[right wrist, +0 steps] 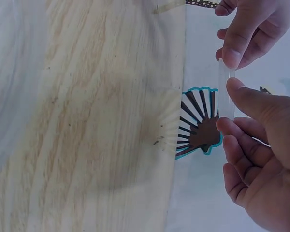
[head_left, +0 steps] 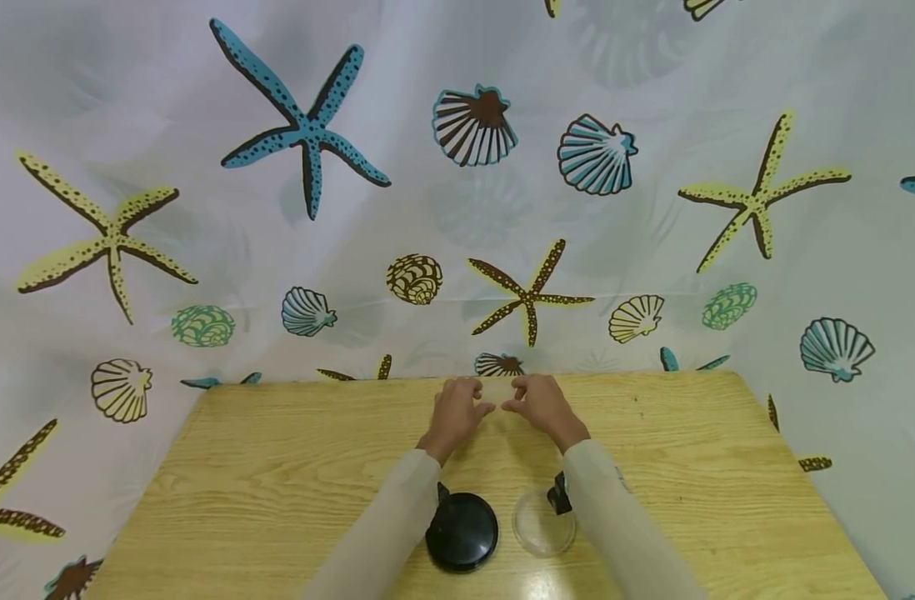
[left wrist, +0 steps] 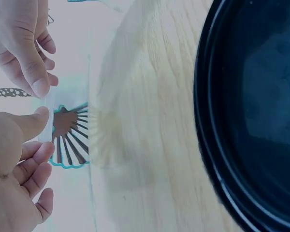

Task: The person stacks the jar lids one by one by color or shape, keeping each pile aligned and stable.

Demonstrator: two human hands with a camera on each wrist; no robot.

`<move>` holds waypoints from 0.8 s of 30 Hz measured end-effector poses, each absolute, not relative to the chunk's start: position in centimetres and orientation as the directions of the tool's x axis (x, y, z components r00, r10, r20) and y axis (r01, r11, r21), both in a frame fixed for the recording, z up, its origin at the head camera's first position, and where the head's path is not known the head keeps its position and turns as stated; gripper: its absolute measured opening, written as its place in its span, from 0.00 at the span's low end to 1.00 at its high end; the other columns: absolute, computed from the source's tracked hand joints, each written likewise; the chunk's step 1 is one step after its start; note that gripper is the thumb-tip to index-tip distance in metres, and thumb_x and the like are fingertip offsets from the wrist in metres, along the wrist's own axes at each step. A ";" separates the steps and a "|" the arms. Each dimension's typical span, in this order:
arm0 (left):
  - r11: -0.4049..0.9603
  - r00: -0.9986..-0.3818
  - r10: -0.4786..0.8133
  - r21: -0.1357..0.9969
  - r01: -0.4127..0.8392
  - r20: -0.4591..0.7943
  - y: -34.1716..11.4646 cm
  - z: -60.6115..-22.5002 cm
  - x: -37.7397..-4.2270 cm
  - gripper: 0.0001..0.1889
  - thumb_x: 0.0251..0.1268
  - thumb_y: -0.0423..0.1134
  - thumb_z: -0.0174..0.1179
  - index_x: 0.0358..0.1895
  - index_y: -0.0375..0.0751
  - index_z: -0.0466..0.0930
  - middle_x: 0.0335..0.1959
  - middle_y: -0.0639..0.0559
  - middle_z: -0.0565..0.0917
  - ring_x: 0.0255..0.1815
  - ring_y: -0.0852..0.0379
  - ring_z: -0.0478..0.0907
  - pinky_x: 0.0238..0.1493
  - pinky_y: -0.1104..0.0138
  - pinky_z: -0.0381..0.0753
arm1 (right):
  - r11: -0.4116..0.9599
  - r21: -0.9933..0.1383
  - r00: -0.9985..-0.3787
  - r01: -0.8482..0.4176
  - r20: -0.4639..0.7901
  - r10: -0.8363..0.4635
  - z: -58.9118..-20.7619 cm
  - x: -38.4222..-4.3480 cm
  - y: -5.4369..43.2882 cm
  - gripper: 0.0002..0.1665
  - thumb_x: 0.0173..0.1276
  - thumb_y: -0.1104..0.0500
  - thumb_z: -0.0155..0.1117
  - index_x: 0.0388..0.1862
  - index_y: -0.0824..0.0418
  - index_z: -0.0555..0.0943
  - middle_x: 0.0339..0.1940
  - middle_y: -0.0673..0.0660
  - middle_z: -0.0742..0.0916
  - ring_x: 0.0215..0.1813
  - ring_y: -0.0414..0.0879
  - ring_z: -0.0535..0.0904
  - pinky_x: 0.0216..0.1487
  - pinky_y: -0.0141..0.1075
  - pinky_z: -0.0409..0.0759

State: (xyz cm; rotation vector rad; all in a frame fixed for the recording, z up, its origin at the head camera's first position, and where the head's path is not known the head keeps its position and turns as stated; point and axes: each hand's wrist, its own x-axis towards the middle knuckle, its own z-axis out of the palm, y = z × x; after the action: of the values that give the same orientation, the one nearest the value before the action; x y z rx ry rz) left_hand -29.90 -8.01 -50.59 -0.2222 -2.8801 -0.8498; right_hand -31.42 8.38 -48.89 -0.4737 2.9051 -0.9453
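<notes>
Both hands are raised over the far edge of the table, facing each other. Between them is a thin, translucent plastic strip (right wrist: pixel 225 99), perhaps a flat piece seen edge-on; its exact kind cannot be told. My left hand (head_left: pixel 455 414) pinches one end between thumb and fingers, and my right hand (head_left: pixel 545 407) pinches the other end the same way. Under the left forearm lies a round, glossy black lid or shallow dish (head_left: pixel 463 533). Beside it, partly covered by the right sleeve, is a clear round lid or dish (head_left: pixel 540 529).
The light wood table (head_left: pixel 292 467) stretches to both sides of the arms. A white cloth (head_left: pixel 397 200) printed with starfish and shells hangs behind the table and along its sides. Small black wrist mounts (head_left: pixel 558 493) show beneath the sleeves.
</notes>
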 end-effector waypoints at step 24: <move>0.725 -0.960 0.167 0.632 0.274 0.226 -7.9 -48.5 -25.4 0.19 0.57 0.44 0.67 0.48 0.36 0.81 0.38 0.48 0.83 0.39 0.51 0.74 0.44 0.57 0.71 | 0.749 -0.555 -0.928 -0.360 0.134 -0.347 -46.2 -26.6 10.3 0.23 0.59 0.55 0.70 0.51 0.65 0.82 0.33 0.55 0.85 0.36 0.47 0.80 0.40 0.41 0.79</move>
State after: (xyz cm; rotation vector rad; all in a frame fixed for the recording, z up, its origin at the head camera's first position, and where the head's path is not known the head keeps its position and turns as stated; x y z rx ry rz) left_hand -25.39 -7.89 -48.50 -0.3573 -2.7736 -1.0533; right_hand -26.62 10.28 -46.20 -0.5983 2.9594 -0.9468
